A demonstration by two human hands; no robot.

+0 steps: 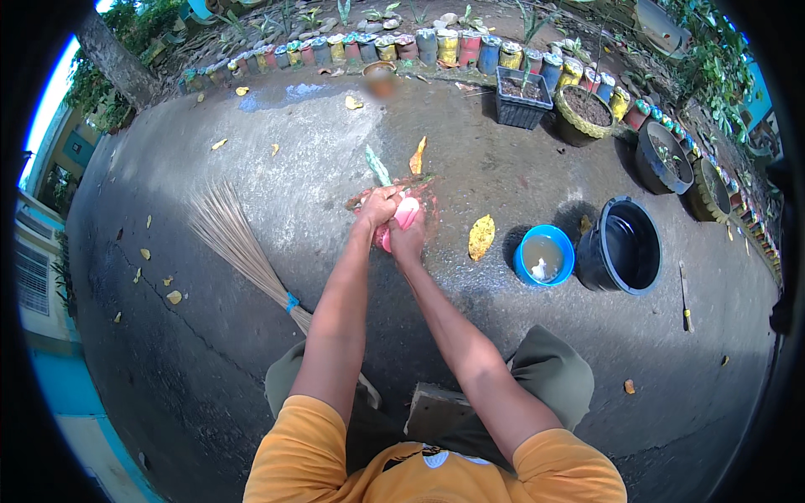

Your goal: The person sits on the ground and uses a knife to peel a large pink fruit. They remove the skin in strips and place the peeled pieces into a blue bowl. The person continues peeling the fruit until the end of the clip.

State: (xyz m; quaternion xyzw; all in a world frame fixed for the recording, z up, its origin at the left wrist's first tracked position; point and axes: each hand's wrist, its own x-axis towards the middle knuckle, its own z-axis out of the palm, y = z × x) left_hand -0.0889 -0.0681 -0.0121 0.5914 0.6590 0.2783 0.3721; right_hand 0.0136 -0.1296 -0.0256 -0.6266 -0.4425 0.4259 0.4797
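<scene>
Straw broom (239,243) w/ blue band is lying on the concrete ground (251,151), left side. Small blue bucket (544,255) is sitting just beside a bigger black bucket (621,246), both holding water. Yellow leaf (480,236) is lying near the blue one. Black crate (523,98) & soil-filled pots are standing along a row of painted cans (436,46) up top.

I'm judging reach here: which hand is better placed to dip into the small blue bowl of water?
Right, probably. The right hand is on the pink object, on the side toward the blue bowl; the left hand is farther away and would have to cross over.
</scene>
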